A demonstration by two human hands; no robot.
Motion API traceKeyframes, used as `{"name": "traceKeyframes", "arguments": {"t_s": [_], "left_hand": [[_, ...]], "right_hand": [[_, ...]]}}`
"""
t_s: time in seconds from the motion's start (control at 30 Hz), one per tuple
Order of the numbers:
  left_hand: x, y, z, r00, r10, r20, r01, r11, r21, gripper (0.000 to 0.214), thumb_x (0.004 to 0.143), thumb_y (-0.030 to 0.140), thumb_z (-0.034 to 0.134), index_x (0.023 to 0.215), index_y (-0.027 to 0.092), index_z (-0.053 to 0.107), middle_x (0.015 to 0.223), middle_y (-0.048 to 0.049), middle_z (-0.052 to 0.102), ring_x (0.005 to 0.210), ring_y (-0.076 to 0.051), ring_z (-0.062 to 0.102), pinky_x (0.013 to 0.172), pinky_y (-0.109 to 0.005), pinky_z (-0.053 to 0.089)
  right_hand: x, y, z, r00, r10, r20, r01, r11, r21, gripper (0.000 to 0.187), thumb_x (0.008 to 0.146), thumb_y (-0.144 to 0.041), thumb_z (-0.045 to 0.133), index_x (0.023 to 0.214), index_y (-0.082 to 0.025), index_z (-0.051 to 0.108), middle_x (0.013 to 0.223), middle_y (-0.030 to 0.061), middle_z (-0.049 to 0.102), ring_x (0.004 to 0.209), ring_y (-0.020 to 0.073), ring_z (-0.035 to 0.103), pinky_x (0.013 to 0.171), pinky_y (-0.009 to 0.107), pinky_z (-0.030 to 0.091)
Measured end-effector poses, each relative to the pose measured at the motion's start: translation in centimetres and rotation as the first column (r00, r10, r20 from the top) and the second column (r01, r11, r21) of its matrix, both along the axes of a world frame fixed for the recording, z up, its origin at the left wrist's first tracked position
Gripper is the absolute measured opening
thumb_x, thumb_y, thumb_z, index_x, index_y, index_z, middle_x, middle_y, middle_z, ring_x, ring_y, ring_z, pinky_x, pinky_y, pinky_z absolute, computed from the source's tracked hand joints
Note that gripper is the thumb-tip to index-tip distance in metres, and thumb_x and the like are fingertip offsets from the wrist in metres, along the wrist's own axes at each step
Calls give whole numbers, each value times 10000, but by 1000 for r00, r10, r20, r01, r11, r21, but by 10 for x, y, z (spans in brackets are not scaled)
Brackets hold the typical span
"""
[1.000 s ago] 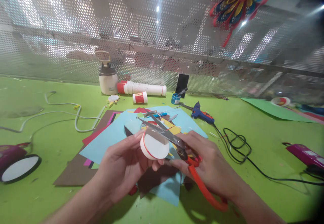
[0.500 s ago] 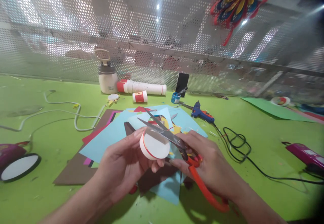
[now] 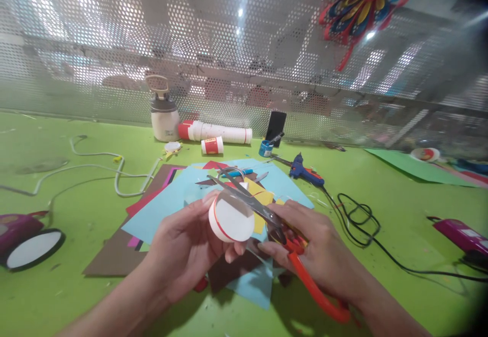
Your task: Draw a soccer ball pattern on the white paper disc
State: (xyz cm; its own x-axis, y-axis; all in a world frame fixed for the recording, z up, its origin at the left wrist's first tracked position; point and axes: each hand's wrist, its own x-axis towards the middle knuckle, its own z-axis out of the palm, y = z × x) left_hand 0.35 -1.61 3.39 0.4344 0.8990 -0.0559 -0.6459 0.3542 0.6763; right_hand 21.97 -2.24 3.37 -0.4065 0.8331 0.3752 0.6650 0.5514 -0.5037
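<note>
My left hand [image 3: 186, 240] is closed around a short white paper cup base [image 3: 232, 220] with a red line round its rim. The base is tilted so its flat round face shows. My right hand [image 3: 316, 245] grips scissors [image 3: 263, 210] with orange-red handles. Their blades are slightly apart and point up and left, across the upper edge of the cup base. Whether the blades touch it, I cannot tell. Below both hands lie light blue paper sheets [image 3: 152, 215], a yellow paper piece [image 3: 263, 200] and brown sheets [image 3: 107, 255].
Farther back are a spray bottle [image 3: 164, 121], stacked paper cups [image 3: 221, 132], a single paper cup [image 3: 212, 146], a blue jar [image 3: 266, 148] and a phone [image 3: 276, 127]. A blue glue gun [image 3: 305, 171] trails a black cord [image 3: 358, 210] to the right.
The scissor blades have come slightly closer together. More of the yellow paper and a blue pen behind the blades now shows. Both hands have stayed almost in place.
</note>
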Motion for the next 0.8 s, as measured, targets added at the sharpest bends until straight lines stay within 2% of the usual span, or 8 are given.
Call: {"name": "traceKeyframes", "arguments": {"t_s": [0.2, 0.47, 0.8], "left_hand": [[2, -1, -1, 999, -33, 1, 33, 999, -39, 221, 761, 350, 732, 769, 137, 672, 617, -80, 685, 512, -183, 641, 462, -221, 480], [2, 1, -5, 998, -55, 26, 56, 996, -64, 254, 775, 368, 717, 787, 115, 689, 637, -123, 710, 504, -195, 653, 435, -218, 495], [1, -2, -1, 996, -83, 34, 84, 996, -28, 245, 774, 372, 721, 746, 130, 691, 628, -111, 703, 509, -186, 654, 432, -201, 490]], "right_hand": [[1, 0, -4, 1000, 0, 27, 0, 1000, 12, 367, 876, -377, 680, 1177, -174, 628, 1004, 103, 637, 905, 242, 592, 798, 416, 507], [0, 1, -5, 999, -7, 33, 6, 999, 45, 366, 876, -377, 681, 1183, -185, 627, 989, 101, 633, 890, 240, 597, 769, 396, 517], [1, 0, -4, 1000, 25, 3, -25, 998, 51, 340, 870, -374, 695, 1138, -167, 659, 882, 61, 640, 788, 199, 590, 709, 341, 501]]}}
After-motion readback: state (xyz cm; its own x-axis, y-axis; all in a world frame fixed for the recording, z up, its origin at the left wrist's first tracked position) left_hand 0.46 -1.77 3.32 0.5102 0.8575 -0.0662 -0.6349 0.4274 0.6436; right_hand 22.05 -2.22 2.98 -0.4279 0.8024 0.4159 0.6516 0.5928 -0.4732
